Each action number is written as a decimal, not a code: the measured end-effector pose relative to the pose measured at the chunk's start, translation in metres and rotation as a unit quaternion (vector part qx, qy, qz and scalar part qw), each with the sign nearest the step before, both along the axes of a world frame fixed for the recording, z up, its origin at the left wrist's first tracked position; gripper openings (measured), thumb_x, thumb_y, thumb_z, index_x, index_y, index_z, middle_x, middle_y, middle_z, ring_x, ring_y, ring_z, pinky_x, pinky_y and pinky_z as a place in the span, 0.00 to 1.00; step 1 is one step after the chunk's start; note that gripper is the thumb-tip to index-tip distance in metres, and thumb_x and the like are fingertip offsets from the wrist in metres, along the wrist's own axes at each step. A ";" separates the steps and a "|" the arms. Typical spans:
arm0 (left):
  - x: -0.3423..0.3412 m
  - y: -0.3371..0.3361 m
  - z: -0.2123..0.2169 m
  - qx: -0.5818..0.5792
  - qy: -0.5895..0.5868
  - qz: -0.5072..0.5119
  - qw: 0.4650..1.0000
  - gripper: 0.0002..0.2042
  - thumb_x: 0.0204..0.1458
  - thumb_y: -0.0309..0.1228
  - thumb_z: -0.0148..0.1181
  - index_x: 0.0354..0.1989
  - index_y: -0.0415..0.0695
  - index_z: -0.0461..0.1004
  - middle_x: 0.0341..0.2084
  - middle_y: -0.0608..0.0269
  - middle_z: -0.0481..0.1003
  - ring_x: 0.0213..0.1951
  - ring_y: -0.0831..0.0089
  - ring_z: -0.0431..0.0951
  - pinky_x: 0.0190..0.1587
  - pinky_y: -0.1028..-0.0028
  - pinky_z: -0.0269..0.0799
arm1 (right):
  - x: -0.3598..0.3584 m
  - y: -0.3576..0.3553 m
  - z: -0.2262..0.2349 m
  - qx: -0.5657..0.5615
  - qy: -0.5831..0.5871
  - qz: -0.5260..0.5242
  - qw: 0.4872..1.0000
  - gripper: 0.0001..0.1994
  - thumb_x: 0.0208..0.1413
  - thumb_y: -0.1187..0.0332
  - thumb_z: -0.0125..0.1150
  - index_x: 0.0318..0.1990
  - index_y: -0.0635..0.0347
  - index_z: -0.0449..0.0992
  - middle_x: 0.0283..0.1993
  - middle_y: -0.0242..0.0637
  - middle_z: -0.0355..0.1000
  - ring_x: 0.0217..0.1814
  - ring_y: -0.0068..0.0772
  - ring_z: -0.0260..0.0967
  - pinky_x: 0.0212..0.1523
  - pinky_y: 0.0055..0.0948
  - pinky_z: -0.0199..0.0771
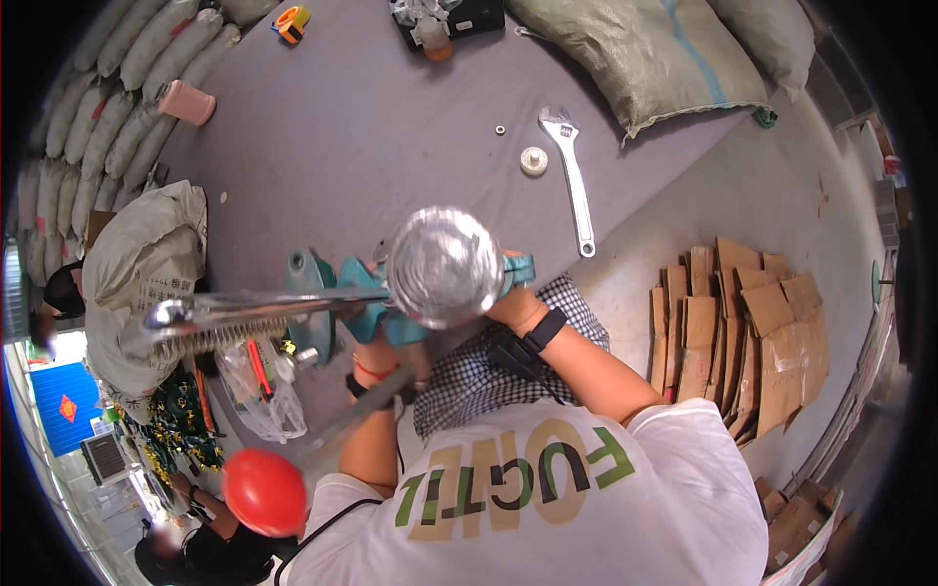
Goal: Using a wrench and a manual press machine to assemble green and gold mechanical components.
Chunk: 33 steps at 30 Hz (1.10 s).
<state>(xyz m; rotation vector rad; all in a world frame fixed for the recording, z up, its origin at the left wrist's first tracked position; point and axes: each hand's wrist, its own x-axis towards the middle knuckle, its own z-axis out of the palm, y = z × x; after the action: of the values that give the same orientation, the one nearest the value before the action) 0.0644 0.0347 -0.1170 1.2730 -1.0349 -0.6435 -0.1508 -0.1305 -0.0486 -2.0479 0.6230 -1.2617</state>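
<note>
In front of me a teal machine, which looks like a hand-lever press, stands at the table edge. Its round, shiny metal top covers much of the middle. Leftward runs a long chrome bar, with a ridged or bristled rod below it. A grey bar slants down toward a red ball-shaped knob. My right hand is against the machine's right side, its fingers mostly hidden by the round top. Beneath the teal parts, my left hand shows only partly; what either hand holds is hidden.
On the grey table lie an adjustable wrench, a round pale part, a small ring and a tape measure. Full sacks rest far right; flattened cardboard stands rightward. Another person is lower left.
</note>
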 end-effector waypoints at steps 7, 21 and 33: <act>-0.057 -0.084 0.162 0.066 0.238 -0.087 0.965 0.12 0.55 0.35 0.56 0.41 0.41 0.65 0.33 0.65 0.70 0.32 0.79 0.71 0.36 0.80 0.71 | -0.011 -0.002 0.012 0.011 -0.013 -0.003 1.000 0.10 0.31 0.74 0.63 0.22 0.59 0.66 0.19 0.39 0.64 0.19 0.43 0.65 0.20 0.34 0.66; -0.077 -0.028 0.126 0.046 -0.062 0.085 0.993 0.24 0.45 0.18 0.63 0.51 0.36 0.61 0.48 0.53 0.68 0.46 0.63 0.73 0.46 0.66 0.77 | -0.001 -0.005 0.008 0.025 -0.014 0.040 0.999 0.09 0.33 0.75 0.62 0.22 0.59 0.66 0.20 0.38 0.65 0.19 0.42 0.66 0.21 0.32 0.67; -0.066 -0.031 0.118 0.127 -0.208 0.081 0.966 0.26 0.43 0.17 0.64 0.52 0.37 0.61 0.49 0.52 0.67 0.46 0.64 0.73 0.47 0.67 0.77 | -0.004 -0.002 0.015 -0.008 0.019 -0.023 1.000 0.10 0.33 0.73 0.64 0.21 0.58 0.66 0.18 0.37 0.64 0.18 0.40 0.66 0.20 0.32 0.66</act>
<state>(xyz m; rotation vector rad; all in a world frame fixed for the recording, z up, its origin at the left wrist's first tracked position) -0.0015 0.0040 0.0006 1.7503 -1.1981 -0.3967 -0.1546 -0.1323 -0.0335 -2.0868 0.6832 -1.2597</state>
